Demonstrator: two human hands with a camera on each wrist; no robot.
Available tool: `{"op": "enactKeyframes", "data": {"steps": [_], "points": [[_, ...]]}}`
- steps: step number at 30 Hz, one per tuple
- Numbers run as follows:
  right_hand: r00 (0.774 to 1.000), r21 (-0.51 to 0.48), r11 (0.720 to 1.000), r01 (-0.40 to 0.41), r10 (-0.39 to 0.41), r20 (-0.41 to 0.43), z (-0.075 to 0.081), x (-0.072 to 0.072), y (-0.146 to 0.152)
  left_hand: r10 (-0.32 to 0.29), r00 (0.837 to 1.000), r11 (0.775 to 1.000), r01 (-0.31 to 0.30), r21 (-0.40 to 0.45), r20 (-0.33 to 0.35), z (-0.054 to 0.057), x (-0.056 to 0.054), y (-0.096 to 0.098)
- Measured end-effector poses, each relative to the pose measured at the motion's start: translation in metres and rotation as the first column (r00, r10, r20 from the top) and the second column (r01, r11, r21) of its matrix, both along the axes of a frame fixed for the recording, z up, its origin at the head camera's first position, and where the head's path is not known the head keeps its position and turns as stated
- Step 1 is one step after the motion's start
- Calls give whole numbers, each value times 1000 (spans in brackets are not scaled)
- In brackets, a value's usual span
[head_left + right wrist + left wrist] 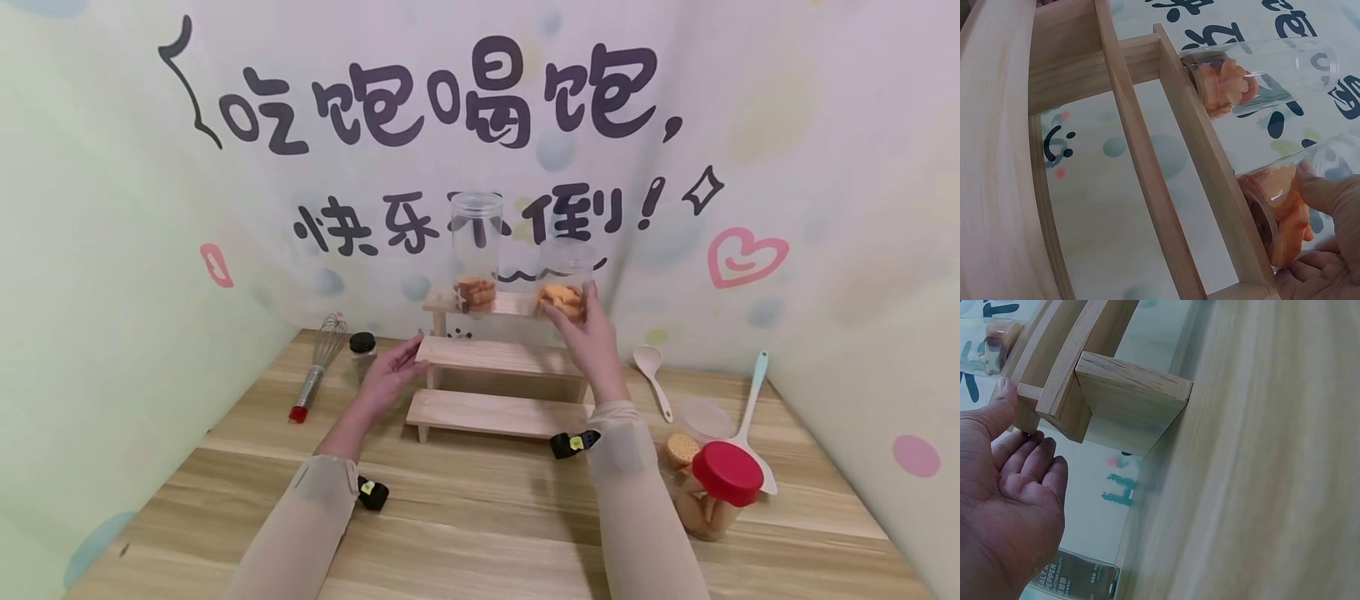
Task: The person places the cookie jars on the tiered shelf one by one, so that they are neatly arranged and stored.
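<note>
My right hand [596, 342] holds a clear plastic jar [564, 267] at the right of the top shelf, thumb and fingers round its lower part. Orange snack pieces [1288, 212] fill the jar's bottom. My left hand [388, 377] is at the left end of the three-tier wooden stand [495, 356]. In the left wrist view its thumb lies against the board's end, with the other fingers curled beside it. On the top shelf's left, a taller clear jar [477, 242] stands upright with brownish-orange snacks inside.
Left of the stand are a red-ended whisk [315, 375] and a black-capped salt-and-pepper jar [363, 348]. On the right lie a pale spoon [651, 371], a spatula [750, 408], a clear lid [707, 418], a round cork-coloured lid [682, 450] and a red-lidded jar [720, 487].
</note>
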State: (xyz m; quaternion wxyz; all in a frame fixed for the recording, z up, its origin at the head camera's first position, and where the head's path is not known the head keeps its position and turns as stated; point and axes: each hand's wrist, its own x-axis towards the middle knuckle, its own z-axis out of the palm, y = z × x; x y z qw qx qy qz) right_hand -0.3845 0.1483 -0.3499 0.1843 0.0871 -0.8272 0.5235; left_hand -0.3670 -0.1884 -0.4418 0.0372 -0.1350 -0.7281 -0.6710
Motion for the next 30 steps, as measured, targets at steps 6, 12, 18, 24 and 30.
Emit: {"op": "enactKeyframes", "data": {"steps": [6, 12, 18, 24, 30], "points": [[998, 12, 999, 44, -43, -55, 1, -1, 0, -8, 1000, 1000, 8, 16, 2, -1, -1, -1], [996, -77, 995, 61, -66, -54, -1, 1, -2, -3, 1000, 1000, 3, 7, 7, -3, -1, -3], [994, -80, 992, 101, -105, -36, -1, 2, -2, -5, 1000, 1000, 5, 3, 6, -2, -1, -3], [993, -81, 990, 116, -118, -29, 1, 3, -2, -2, 1000, 1000, 2, 0, 4, -2, -1, -3], [993, -100, 990, 102, -107, -50, 5, 5, 0, -13, 1000, 1000, 13, 3, 7, -1, -1, -2]]}}
